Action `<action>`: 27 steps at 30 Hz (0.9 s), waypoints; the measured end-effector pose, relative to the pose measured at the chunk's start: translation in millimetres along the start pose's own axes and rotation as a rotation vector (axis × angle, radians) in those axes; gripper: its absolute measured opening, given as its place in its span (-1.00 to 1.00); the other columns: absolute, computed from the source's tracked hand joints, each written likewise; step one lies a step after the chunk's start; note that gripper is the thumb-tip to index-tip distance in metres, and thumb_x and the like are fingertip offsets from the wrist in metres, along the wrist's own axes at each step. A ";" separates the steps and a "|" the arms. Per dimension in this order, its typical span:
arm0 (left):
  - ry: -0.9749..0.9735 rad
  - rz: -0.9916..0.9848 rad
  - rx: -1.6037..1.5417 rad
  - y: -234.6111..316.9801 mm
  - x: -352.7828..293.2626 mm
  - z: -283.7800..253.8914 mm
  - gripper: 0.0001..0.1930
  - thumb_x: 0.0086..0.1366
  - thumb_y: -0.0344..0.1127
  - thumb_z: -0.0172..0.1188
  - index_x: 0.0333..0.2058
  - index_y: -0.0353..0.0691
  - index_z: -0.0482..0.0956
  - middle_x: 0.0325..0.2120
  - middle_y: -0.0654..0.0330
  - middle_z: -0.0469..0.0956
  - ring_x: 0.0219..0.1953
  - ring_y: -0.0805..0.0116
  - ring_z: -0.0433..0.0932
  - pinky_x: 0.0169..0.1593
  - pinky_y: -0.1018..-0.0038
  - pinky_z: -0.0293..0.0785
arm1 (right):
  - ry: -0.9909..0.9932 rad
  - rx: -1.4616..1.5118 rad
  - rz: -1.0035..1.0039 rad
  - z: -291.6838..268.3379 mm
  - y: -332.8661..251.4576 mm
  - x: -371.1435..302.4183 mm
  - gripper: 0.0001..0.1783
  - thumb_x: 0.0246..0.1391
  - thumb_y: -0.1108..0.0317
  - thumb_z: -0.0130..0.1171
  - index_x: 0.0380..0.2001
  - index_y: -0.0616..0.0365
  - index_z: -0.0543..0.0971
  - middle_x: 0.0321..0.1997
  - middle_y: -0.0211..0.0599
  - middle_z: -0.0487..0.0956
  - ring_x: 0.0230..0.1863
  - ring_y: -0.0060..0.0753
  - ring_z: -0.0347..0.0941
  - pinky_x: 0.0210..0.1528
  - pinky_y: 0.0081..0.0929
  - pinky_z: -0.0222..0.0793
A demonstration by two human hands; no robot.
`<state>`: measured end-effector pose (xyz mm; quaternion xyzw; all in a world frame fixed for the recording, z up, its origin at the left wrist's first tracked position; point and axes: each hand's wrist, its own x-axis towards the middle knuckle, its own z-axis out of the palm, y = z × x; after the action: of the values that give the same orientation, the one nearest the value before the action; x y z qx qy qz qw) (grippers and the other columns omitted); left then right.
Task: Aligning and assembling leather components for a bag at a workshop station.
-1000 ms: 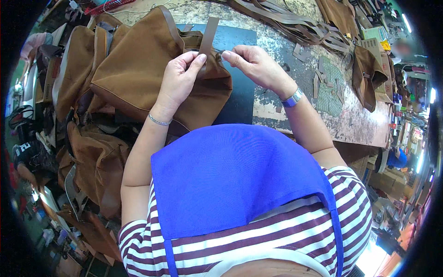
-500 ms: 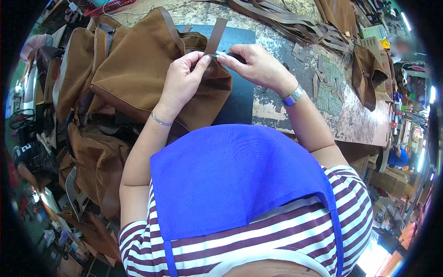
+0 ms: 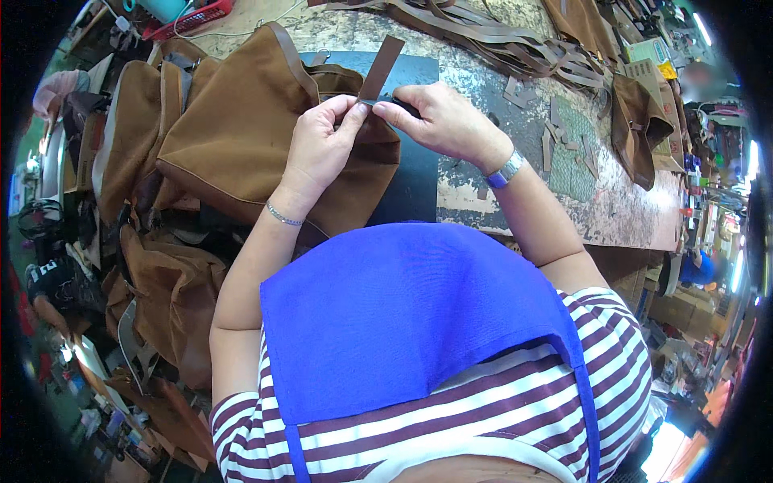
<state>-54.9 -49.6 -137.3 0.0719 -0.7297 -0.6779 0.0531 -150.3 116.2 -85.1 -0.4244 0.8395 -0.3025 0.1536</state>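
A brown canvas bag (image 3: pixel 233 121) with leather edging lies on the table in front of me. From it a flat brown leather strap (image 3: pixel 382 66) sticks up, slanting away to the right. My left hand (image 3: pixel 324 141) rests over the bag and pinches the strap near its base between thumb and fingers. Closed around a small dark-handled cutting tool (image 3: pixel 405 106) is my right hand (image 3: pixel 447 121); the tool's thin metal end meets the strap at my left fingertips. Its exact kind is mostly hidden by my fingers.
Long brown straps (image 3: pixel 499 44) lie heaped at the far side. Leather scraps (image 3: pixel 555 137) are scattered over a green mat at right, near another brown bag (image 3: pixel 640 133). More brown bags (image 3: pixel 173 282) are piled at left. A red basket (image 3: pixel 189 18) stands far left.
The metal end of the tool has shifted slightly left against the strap, and my right hand has moved a little with it. My left hand keeps its pinch.
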 end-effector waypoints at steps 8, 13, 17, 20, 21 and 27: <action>0.045 0.059 0.057 -4.4 3.8 2.7 -0.80 0.30 -0.30 0.11 -0.37 -0.34 0.58 -0.63 0.40 0.47 -0.54 0.71 0.32 -0.45 0.65 0.28 | 0.024 0.044 -0.029 1.4 7.7 -1.5 -0.46 0.18 -0.02 0.02 -0.62 0.28 0.46 -0.75 -0.05 0.33 -0.71 -0.16 0.21 -0.56 -0.29 0.21; 0.046 0.067 0.074 -4.1 5.5 4.2 -0.79 0.30 -0.29 0.12 -0.38 -0.34 0.57 -0.65 0.39 0.45 -0.56 0.69 0.30 -0.48 0.62 0.26 | 0.011 0.103 0.042 0.5 6.7 -2.3 -0.51 0.15 0.01 0.06 -0.50 0.31 0.57 -0.66 0.09 0.46 -0.63 0.00 0.42 -0.49 -0.25 0.33; 0.026 0.051 0.130 2.0 5.9 3.7 -0.79 0.30 -0.28 0.12 -0.37 -0.33 0.58 -0.64 0.38 0.47 -0.55 0.69 0.32 -0.46 0.62 0.28 | -0.007 0.124 0.094 -1.6 6.0 -4.6 -0.53 0.15 0.03 0.06 -0.45 0.29 0.59 -0.64 0.08 0.48 -0.63 -0.06 0.42 -0.48 -0.27 0.34; 0.021 0.037 0.152 3.0 7.5 3.8 -0.79 0.29 -0.27 0.13 -0.36 -0.32 0.58 -0.63 0.37 0.48 -0.54 0.69 0.34 -0.45 0.62 0.30 | 0.031 0.216 0.057 5.8 15.9 -5.6 -0.49 0.19 -0.02 0.02 -0.53 0.27 0.54 -0.75 -0.26 0.34 -0.67 -0.48 0.22 -0.56 -0.43 0.19; 0.025 0.036 0.144 4.0 8.3 3.8 -0.79 0.29 -0.27 0.13 -0.35 -0.33 0.58 -0.62 0.36 0.49 -0.53 0.69 0.34 -0.44 0.62 0.30 | 0.025 0.262 0.082 7.6 19.4 -5.3 -0.49 0.20 -0.01 0.02 -0.53 0.27 0.54 -0.73 -0.31 0.35 -0.65 -0.53 0.21 -0.55 -0.45 0.20; 0.015 0.016 0.117 -0.6 16.3 0.7 -0.77 0.29 -0.25 0.14 -0.36 -0.35 0.57 -0.59 0.37 0.50 -0.51 0.70 0.35 -0.41 0.65 0.30 | 0.230 0.415 0.199 14.5 72.8 -11.7 -0.50 0.20 -0.01 0.02 -0.49 0.27 0.55 -0.67 -0.34 0.41 -0.58 -0.56 0.28 -0.48 -0.48 0.26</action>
<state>-71.0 -51.9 -138.3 0.0741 -0.7683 -0.6330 0.0595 -181.0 153.4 -142.7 -0.2618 0.8091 -0.4980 0.1699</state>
